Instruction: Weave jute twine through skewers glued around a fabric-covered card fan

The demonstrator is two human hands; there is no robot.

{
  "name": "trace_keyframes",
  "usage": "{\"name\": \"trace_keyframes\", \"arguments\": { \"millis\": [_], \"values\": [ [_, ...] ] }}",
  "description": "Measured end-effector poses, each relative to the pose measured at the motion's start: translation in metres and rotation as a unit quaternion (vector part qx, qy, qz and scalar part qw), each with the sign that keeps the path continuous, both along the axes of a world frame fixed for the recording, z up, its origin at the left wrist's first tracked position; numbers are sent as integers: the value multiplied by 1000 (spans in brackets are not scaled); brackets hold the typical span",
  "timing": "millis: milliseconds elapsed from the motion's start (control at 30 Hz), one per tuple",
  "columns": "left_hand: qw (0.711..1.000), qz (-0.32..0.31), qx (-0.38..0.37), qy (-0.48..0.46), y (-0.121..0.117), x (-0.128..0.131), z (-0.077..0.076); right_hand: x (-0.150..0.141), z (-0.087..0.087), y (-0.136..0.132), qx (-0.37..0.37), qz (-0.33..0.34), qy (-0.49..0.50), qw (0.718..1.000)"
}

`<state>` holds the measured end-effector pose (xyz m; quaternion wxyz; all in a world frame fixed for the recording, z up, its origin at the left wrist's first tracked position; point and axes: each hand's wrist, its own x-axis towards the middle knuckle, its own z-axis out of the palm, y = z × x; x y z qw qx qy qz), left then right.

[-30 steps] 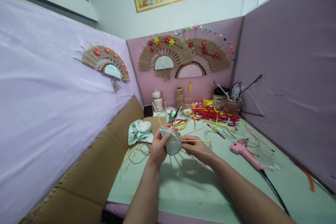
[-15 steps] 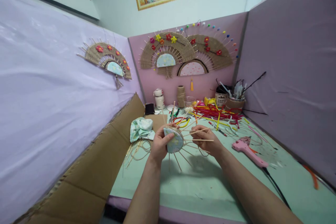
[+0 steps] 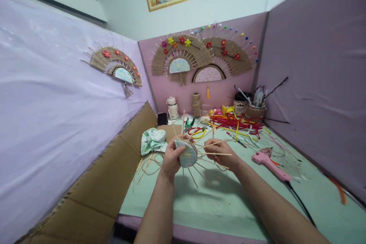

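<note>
My left hand (image 3: 170, 159) grips a half-round fan base (image 3: 187, 156) covered in pale blue patterned fabric, thumb on its front and fingers behind. Thin wooden sticks (image 3: 193, 177) fan out from its curved edge, up, right and down. To the right, among the sticks, my right hand (image 3: 222, 151) is closed in a pinch. A thin loop of twine (image 3: 220, 167) hangs under that hand and appears to run from its fingers; the fingertips are partly hidden behind sticks.
A pink glue gun (image 3: 270, 164) lies right, its cord trailing forward. Behind are pliers (image 3: 197, 132), red and yellow pipe cleaners (image 3: 236, 122) and a twine spool (image 3: 196, 105). Crumpled cloth (image 3: 153, 140) lies left beside a cardboard wall (image 3: 114, 167). Finished fans (image 3: 183, 51) hang behind.
The fan base has shifted slightly left and turned a little in my left hand. My right hand has moved slightly left and stays pinched. The view has shifted a little.
</note>
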<state>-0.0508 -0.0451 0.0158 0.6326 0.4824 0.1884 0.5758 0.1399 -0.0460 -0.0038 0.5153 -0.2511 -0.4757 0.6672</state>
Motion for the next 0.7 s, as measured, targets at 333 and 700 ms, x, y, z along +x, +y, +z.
{"name": "trace_keyframes", "arguments": {
  "millis": [333, 700],
  "values": [
    [1000, -5, -24, -9, -3, 3, 2, -3, -3, 1, -16, 16, -31, 999],
    [1000, -4, -3, -7, -1, 5, 3, -1, 8, -3, -18, -29, 11, 999]
  ]
}}
